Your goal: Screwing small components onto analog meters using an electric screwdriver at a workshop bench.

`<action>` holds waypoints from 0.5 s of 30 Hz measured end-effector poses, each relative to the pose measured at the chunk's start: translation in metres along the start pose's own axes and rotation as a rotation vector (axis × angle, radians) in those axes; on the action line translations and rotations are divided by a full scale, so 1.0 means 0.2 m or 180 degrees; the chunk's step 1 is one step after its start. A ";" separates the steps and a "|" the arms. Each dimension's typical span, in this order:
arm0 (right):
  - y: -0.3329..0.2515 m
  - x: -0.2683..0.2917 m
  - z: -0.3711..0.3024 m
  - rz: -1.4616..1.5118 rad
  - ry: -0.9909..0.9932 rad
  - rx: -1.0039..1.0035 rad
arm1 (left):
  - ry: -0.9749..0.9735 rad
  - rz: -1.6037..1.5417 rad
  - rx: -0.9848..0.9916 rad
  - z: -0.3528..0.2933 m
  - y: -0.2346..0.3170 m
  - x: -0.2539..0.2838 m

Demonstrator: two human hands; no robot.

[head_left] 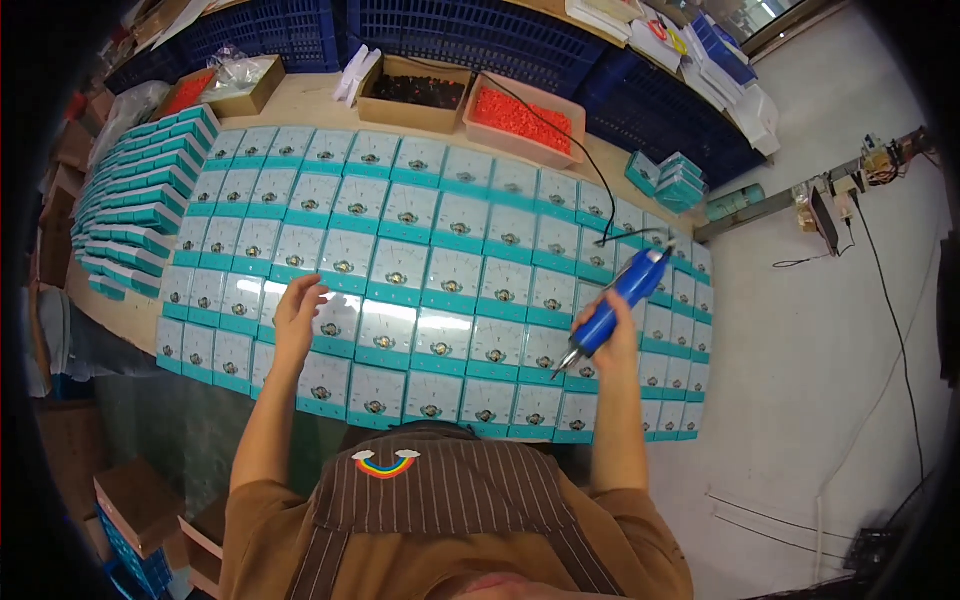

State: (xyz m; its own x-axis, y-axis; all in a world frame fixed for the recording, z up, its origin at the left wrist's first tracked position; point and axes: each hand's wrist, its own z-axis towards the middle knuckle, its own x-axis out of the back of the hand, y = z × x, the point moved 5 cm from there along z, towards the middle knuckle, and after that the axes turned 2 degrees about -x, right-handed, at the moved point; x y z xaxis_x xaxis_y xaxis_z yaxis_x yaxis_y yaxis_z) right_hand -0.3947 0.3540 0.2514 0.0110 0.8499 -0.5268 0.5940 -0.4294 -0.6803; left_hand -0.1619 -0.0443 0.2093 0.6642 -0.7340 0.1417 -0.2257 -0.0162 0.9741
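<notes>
Wearing: a brown pinstriped apron (pixel 440 505) with a rainbow patch, at the bottom centre of the frame.

Left hand: the left hand (pixel 296 312), left of centre, is empty above the meters; its fingers are loosely bent, close together. Whether they touch a meter, I cannot tell.

Right hand: the right hand (pixel 615 340), right of centre, has its fingers wrapped around a blue electric screwdriver (pixel 641 276).

Screwdriver: slanted, its tip pointing to the lower left, over the front rows; contact is unclear.

Meters: white-faced meters (pixel 393 262) with teal edges lie in close rows across the middle of the frame.

Good handling: as a judgement, the bit wants to be stood square to a screw before pressing, the free hand steadying that meter by its edges; a slanted tip could slip and scratch a glossy face.

Cord: a black cord (pixel 604 185) drops from the top centre to the tool, over the back rows; best kept slack.

Left pile: stacked meters (pixel 140 205), upper left.

Far side: a box of dark pieces (pixel 410 117) and a tray of red pieces (pixel 515 149), before blue crates (pixel 440 30).
</notes>
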 end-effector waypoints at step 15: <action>0.64 0.27 0.11 0.0949 0.0930 -0.0336 | -0.0633 0.1756 -0.2392 1.72 0.55 -0.82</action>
State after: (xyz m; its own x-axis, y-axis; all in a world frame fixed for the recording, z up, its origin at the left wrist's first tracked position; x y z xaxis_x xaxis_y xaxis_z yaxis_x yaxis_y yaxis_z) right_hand -0.3356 0.3373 0.1246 0.4129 0.7506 -0.5158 0.6093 -0.6486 -0.4561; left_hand -0.5403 -0.1584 0.2329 0.4518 -0.6109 0.6501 0.0921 0.7567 0.6472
